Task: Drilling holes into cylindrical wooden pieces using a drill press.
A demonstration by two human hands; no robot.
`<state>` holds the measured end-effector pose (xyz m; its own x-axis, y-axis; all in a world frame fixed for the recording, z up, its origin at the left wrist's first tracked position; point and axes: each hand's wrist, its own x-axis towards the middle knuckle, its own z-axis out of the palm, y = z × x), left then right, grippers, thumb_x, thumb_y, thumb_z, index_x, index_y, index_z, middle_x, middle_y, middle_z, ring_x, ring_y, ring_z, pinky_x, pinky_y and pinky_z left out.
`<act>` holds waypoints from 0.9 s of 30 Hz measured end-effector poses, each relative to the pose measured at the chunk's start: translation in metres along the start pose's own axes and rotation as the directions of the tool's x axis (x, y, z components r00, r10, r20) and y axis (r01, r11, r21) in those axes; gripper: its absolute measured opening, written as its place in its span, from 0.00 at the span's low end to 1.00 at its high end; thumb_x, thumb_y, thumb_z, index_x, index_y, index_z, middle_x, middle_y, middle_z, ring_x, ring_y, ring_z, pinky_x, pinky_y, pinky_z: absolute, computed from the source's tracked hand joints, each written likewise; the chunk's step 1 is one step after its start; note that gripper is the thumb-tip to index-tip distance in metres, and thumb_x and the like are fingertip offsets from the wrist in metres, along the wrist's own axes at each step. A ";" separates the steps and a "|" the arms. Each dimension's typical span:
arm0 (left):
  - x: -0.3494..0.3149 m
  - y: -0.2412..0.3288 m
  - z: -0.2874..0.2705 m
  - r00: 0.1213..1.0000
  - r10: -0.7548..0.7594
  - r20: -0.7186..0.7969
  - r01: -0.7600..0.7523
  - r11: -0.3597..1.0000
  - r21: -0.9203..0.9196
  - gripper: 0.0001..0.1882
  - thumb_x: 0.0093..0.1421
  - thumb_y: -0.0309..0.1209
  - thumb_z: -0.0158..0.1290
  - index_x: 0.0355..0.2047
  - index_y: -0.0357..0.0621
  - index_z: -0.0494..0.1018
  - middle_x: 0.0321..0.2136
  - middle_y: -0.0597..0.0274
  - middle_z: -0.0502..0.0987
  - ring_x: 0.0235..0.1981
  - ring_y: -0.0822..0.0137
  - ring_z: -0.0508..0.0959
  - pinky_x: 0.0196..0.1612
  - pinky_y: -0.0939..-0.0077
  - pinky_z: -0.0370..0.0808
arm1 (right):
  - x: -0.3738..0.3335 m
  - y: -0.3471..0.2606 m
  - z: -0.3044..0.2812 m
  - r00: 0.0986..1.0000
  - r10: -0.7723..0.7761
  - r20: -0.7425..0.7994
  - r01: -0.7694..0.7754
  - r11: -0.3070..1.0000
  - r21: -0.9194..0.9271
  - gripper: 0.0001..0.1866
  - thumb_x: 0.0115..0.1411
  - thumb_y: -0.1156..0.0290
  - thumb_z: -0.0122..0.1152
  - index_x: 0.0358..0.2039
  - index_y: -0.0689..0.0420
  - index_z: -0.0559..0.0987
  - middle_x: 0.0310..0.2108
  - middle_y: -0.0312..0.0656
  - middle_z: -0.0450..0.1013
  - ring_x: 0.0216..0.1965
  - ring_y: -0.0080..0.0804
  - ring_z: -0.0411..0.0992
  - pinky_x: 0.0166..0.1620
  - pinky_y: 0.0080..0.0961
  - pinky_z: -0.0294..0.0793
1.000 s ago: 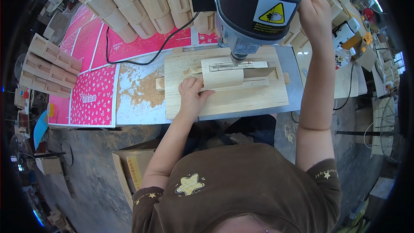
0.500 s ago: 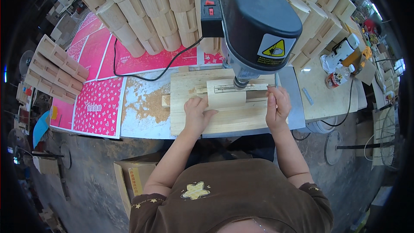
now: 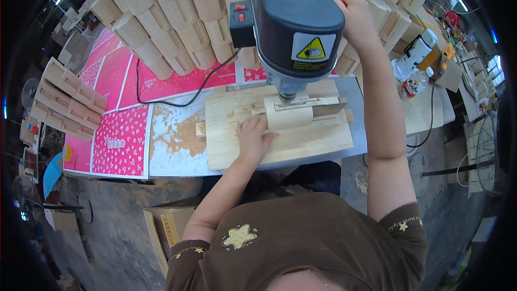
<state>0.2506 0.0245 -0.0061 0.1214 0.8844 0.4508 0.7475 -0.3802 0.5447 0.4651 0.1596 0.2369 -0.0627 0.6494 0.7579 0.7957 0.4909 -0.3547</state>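
Observation:
A pale wooden block [image 3: 289,118] with a rounded face and a slot along its top lies on a wooden board [image 3: 231,153], under the chuck of a dark drill press [image 3: 299,11]. My left hand [image 3: 253,139] holds the block's left end, its thumb along the near side and its fingers curled at the end. A wooden strip [image 3: 328,110] sticks out past the block's right end. My right arm reaches up beside the drill press, and my right hand [image 3: 355,16] is curled at the far right of its head. The machine hides most of those fingertips and whatever they grip.
Stacked slotted wooden blocks [image 3: 183,11] line the back, and a smaller stack [image 3: 70,99] stands at left. A black cable [image 3: 183,99] crosses the pink sheets [image 3: 119,140]. Sawdust [image 3: 180,134] lies left of the board. A bottle [image 3: 414,85] stands at right.
My right hand has left the right end of the block and risen to the drill press's far right side. The left hand stays at the block. The whole view has shifted a little.

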 end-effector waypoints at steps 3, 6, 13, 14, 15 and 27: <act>-0.002 -0.006 -0.003 1.000 0.010 0.008 -0.011 1.000 0.024 0.30 0.41 0.35 0.63 0.48 0.47 0.70 0.32 0.64 0.70 0.40 0.60 0.69 0.48 0.60 0.58 | -0.007 -0.011 -0.012 0.974 0.173 0.149 -0.201 0.957 0.207 0.19 0.61 0.59 0.50 0.32 0.65 0.75 0.22 0.43 0.72 0.25 0.24 0.67 0.32 0.22 0.67; 0.003 -0.003 -0.004 1.000 0.004 0.013 -0.004 1.000 -0.008 0.30 0.41 0.34 0.63 0.47 0.46 0.71 0.31 0.65 0.70 0.39 0.61 0.69 0.47 0.61 0.58 | -0.035 -0.039 -0.034 0.999 -0.038 -0.026 0.042 0.987 0.156 0.16 0.60 0.63 0.50 0.21 0.61 0.71 0.15 0.48 0.65 0.17 0.43 0.66 0.23 0.32 0.63; 0.005 -0.004 -0.009 1.000 0.007 0.000 -0.007 1.000 -0.005 0.29 0.39 0.32 0.64 0.45 0.46 0.72 0.29 0.66 0.70 0.37 0.62 0.69 0.46 0.63 0.59 | -0.139 -0.048 -0.034 1.000 0.001 -0.014 0.003 0.960 0.281 0.06 0.55 0.77 0.55 0.22 0.63 0.73 0.15 0.42 0.63 0.16 0.35 0.62 0.22 0.26 0.59; 0.005 -0.005 -0.009 0.999 0.020 -0.026 -0.020 1.000 -0.007 0.26 0.40 0.34 0.63 0.43 0.47 0.73 0.28 0.65 0.69 0.36 0.61 0.69 0.45 0.63 0.59 | -0.149 -0.045 -0.027 0.999 -0.022 -0.047 0.034 0.959 0.281 0.04 0.54 0.78 0.55 0.23 0.62 0.74 0.16 0.41 0.65 0.17 0.35 0.62 0.23 0.28 0.59; 0.004 -0.005 -0.009 0.998 0.035 -0.056 -0.035 0.999 -0.007 0.23 0.42 0.35 0.63 0.41 0.47 0.74 0.27 0.63 0.69 0.35 0.60 0.69 0.44 0.63 0.59 | -0.157 -0.041 -0.019 0.995 -0.048 -0.083 0.070 0.957 0.282 0.02 0.54 0.79 0.54 0.25 0.62 0.75 0.18 0.40 0.66 0.18 0.36 0.63 0.25 0.29 0.60; -0.007 -0.004 -0.006 0.997 0.041 -0.059 -0.040 0.999 0.030 0.24 0.43 0.38 0.62 0.43 0.49 0.73 0.28 0.63 0.69 0.36 0.59 0.69 0.45 0.62 0.58 | -0.158 -0.025 -0.014 0.951 -0.204 -0.232 0.262 0.930 0.257 0.01 0.51 0.79 0.56 0.24 0.59 0.75 0.17 0.42 0.67 0.19 0.39 0.65 0.26 0.31 0.62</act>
<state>0.2435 0.0184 -0.0071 0.1133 0.8502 0.5142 0.7611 -0.4069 0.5051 0.4630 0.0366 0.1338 -0.0820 0.3826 0.9203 0.5691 0.7760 -0.2719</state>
